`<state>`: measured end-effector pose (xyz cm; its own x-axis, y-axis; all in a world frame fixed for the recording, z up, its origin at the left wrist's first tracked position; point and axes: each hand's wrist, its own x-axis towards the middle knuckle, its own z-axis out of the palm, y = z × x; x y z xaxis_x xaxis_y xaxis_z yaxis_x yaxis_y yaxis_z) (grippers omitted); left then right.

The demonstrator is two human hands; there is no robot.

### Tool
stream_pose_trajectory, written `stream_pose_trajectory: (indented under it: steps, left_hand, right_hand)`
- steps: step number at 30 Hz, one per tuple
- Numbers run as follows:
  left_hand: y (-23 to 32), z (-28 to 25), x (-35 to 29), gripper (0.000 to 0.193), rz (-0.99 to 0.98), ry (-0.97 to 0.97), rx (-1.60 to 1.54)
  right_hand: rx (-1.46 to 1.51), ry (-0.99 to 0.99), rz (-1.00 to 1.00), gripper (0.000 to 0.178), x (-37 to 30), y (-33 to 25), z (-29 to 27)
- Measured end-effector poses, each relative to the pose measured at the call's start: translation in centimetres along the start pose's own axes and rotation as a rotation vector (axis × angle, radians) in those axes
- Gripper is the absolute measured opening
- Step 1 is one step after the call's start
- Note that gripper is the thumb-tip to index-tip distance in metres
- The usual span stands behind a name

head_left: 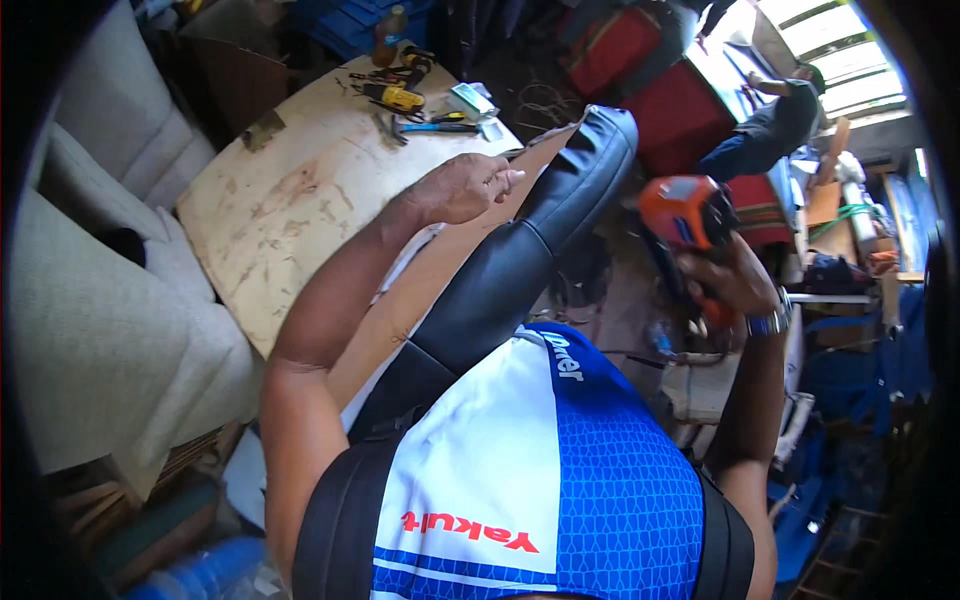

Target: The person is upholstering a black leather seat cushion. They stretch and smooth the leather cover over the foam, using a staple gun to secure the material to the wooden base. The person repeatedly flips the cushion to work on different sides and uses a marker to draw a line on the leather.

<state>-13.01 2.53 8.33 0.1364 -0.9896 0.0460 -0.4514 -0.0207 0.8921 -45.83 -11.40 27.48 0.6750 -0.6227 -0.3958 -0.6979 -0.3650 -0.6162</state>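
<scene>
A long black padded panel (490,270), with a tan board backing (385,335), leans slantwise between my body and the table edge. Over the far part of the board lies my left hand (470,188), its fingers curled and closed near the edge of the black cover. What they pinch, if anything, is too small to tell. To the right of the panel and apart from it, my right hand (735,275) grips an orange and black staple gun (685,212), raised and slightly blurred by motion.
On the stained wooden table (270,215) lie a yellow drill (400,97), a blue-handled hammer (435,127) and a small box (473,100); a bottle (390,38) stands behind. Pale cushioned furniture (110,330) crowds the left. At far right, another person (780,120) bends near red seats (690,115).
</scene>
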Motion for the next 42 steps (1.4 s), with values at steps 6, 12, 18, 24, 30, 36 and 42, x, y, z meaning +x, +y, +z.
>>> stream_pose_trajectory:
  steps: [6,12,18,24,30,36,42]
  left_hand:
    - [9.5,3.3,-4.6,0.037,-0.035,0.085,0.29]
    - [9.1,14.1,-4.5,0.069,0.059,-0.006,0.871]
    - [8.0,10.5,-3.0,0.08,-0.072,0.184,0.87]
    - [4.9,2.8,0.2,0.072,-0.722,0.404,0.81]
    - [3.5,1.4,0.7,0.062,-0.721,0.466,0.857]
    - [3.5,3.1,-0.4,0.063,-0.717,0.479,0.73]
    - [3.6,3.4,-0.3,0.062,-0.664,0.502,0.764]
  right_hand:
    - [0.319,0.023,0.432,0.018,-3.2,18.5,3.5]
    - [0.323,-0.18,0.496,0.03,1.1,37.2,14.4]
    - [0.336,-0.376,0.395,0.058,5.5,43.2,16.2]
    - [-0.139,-0.468,0.132,0.066,16.1,46.3,18.3]
    - [-0.591,-0.249,-0.433,0.063,22.9,41.3,19.1]
    - [-0.627,-0.312,-0.863,0.055,28.0,41.5,24.0]
    - [-0.635,-0.036,-0.705,0.037,31.3,40.0,27.4]
